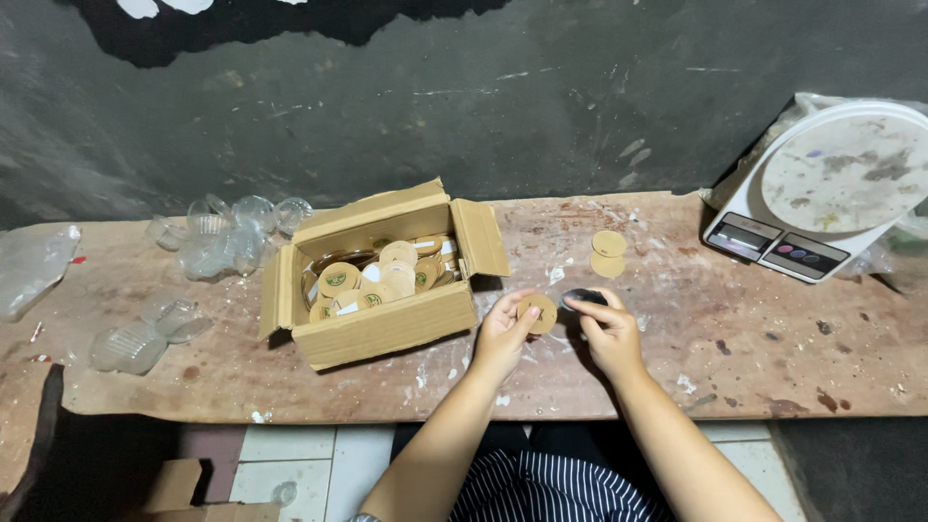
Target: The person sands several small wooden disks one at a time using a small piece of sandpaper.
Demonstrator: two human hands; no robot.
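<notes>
Cardboard disc (537, 313) sits pinched in your left hand (503, 336); your right hand (609, 333) is closed on a small dark lid (583, 295) just at its 3 o'clock. You seem to be joining them; next, align both edges carefully.

The right hand (609, 333) covers most of a small dark object (583, 295). The kitchen scale (822, 188) and clear bag (34, 266) are cut by the frame edges.

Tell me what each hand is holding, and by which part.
Left hand pinches a round tan disc by its edge. Right hand grips a small dark round piece at its rim with its fingertips.
</notes>
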